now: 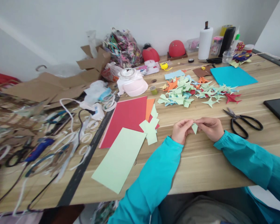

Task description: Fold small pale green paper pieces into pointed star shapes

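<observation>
Between my two hands, above the wooden table (200, 174), is a small folded piece of light green paper (194, 128). My left hand (182, 129) pinches it from the left, and my right hand (209, 127) pinches it from the right; the fingers hide part of it. Scissors with black handles (241, 122) lie partly spread just right of my right hand. To the left of my left hand are several small light green paper pieces (151, 130). A large light green sheet (119, 160) lies nearer the front edge, overlapping a red sheet (128, 119).
Behind my hands spreads a pile of folded paper shapes (184, 90). A blue sheet (233, 76) lies at the back right, a black phone (278, 110) at the right. Cords, a blue glue gun (39, 149) and cardboard (53, 85) crowd the left. Bottles (205, 43) stand behind.
</observation>
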Available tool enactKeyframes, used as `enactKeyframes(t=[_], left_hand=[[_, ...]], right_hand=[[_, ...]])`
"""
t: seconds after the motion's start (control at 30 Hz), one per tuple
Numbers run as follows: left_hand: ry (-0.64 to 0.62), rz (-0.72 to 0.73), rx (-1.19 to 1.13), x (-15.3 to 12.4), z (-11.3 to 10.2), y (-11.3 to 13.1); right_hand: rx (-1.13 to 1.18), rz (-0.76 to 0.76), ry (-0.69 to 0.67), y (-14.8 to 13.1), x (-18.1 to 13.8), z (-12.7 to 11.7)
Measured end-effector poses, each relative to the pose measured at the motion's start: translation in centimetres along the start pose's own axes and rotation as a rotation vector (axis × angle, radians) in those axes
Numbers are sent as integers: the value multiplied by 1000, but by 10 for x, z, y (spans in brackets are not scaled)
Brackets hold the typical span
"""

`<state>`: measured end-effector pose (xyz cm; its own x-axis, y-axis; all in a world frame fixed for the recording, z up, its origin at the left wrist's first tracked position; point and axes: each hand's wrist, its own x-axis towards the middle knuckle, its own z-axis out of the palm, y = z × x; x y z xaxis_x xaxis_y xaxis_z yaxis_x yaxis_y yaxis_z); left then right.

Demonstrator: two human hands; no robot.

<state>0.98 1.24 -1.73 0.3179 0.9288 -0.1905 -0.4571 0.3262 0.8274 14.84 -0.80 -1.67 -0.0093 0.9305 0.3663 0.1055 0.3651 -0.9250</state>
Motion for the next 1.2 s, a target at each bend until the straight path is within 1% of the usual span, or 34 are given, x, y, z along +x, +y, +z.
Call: enactKeyframes(t=[0.07,0.13,0.27,0.37,0.43,0.53,0.63,0.7,0.8,0.87,1.07,1.2], left_hand=[[14,8,44,0,0,-2],[16,31,88,2,-2,-5],[39,119,185,6,-7,-10],[64,175,224,7,-10,-10],[63,195,238,7,-11,-9],[57,205,233,6,-10,-8],[61,174,197,5,-8,-9],[54,125,150,4,-6,-8],[22,38,35,2,-3,-5],[0,6,-15,1,-2,-2],[-66,-9,-19,1,-4,4],[-62,-25,-33,1,-4,4]], right_hand=[[-26,-18,1,0,-1,1],[-17,2,9,1,-1,2],[77,103,21,-1,1,1],[155,172,-14,-4,4,0],[141,190,-49,-6,4,0],[52,169,-85,-5,4,0],[-13,131,-96,-4,2,0],[-28,111,-98,-4,2,-1],[-14,103,-90,-6,2,-2],[15,115,-88,-8,3,-2],[155,185,-102,-8,4,-1],[181,201,-98,-7,5,-1]])
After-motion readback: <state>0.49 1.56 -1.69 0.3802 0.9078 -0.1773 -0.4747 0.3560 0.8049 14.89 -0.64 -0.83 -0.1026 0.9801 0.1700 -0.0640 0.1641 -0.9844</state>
